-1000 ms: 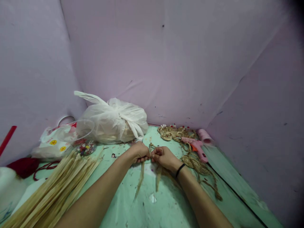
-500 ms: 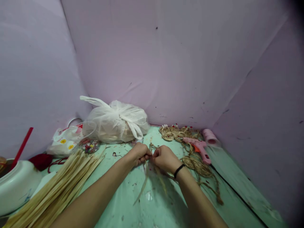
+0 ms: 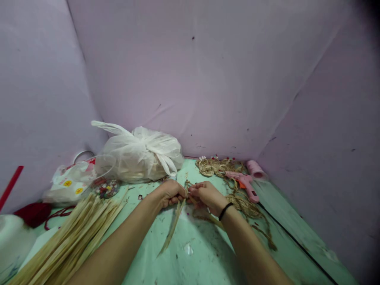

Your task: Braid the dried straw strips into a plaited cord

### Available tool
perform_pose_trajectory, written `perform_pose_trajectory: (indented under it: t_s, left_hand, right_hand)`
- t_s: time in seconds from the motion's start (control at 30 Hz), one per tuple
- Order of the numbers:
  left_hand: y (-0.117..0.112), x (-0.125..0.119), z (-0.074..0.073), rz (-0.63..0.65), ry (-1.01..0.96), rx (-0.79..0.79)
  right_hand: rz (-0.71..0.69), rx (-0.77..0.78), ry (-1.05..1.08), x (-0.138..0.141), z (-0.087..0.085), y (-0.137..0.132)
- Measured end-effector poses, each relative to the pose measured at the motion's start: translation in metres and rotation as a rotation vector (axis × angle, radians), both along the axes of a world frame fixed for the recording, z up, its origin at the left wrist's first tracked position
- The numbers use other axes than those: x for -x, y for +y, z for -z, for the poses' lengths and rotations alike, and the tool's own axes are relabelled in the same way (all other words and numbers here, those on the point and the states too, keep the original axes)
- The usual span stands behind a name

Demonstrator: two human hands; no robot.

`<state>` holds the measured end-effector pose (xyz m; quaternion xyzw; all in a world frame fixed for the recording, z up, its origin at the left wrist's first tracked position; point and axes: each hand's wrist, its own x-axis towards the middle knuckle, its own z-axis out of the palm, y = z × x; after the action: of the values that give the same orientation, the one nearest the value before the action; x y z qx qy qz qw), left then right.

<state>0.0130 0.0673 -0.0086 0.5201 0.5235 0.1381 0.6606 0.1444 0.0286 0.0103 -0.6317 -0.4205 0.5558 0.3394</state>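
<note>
My left hand point(image 3: 169, 193) and my right hand point(image 3: 204, 194) meet fist to fist over a green table point(image 3: 202, 257), both closed on dried straw strands point(image 3: 173, 225). A thin braided end pokes up between the knuckles. One loose strand hangs from my left hand toward me; another runs under my right wrist, which wears a black band point(image 3: 225, 210).
A bundle of straw strips point(image 3: 68, 241) lies at the left. Behind it are a tied white plastic bag point(image 3: 142, 154), a printed bag point(image 3: 67, 184) and a clear dish of beads point(image 3: 105, 188). Braided straw rope point(image 3: 246, 206), a pink glue gun point(image 3: 243, 183) and a pink spool point(image 3: 255, 169) sit right. Purple walls close the corner.
The hands stay together, fingers working the strands. The loose strands below have shifted: one swings left and toward me, the other goes under my right wrist. The view has drifted slightly.
</note>
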Motion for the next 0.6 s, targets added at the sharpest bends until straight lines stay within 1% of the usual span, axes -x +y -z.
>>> perform_pose_trajectory:
  t_s: [0.07, 0.13, 0.2, 0.3, 0.43, 0.5, 0.6]
  left_hand:
    - [0.0, -0.001, 0.0, 0.004, 0.01, -0.022]
    - [-0.001, 0.0, -0.001, 0.018, 0.043, -0.061]
    - [-0.002, 0.001, -0.004, 0.04, 0.123, -0.123]
    - [-0.006, 0.004, -0.013, 0.071, 0.246, -0.221]
    - [-0.017, 0.003, -0.028, 0.078, 0.372, -0.316]
    - [-0.026, -0.002, -0.028, 0.084, 0.462, -0.406]
    - [-0.042, -0.015, -0.022, 0.032, 0.661, -0.607]
  right_hand:
    - [-0.029, 0.014, -0.017, 0.008, 0.002, -0.001]
    - [-0.022, -0.007, -0.072, 0.01, 0.009, 0.0]
    - [-0.009, -0.028, -0.088, 0.008, 0.018, 0.004]
    - [0.01, -0.033, -0.02, 0.004, 0.028, 0.007]
    - [0.016, -0.012, 0.088, 0.004, 0.031, 0.006]
    - [0.004, 0.008, 0.125, 0.005, 0.03, 0.005]
    - [0.036, 0.027, 0.158, 0.007, 0.031, 0.004]
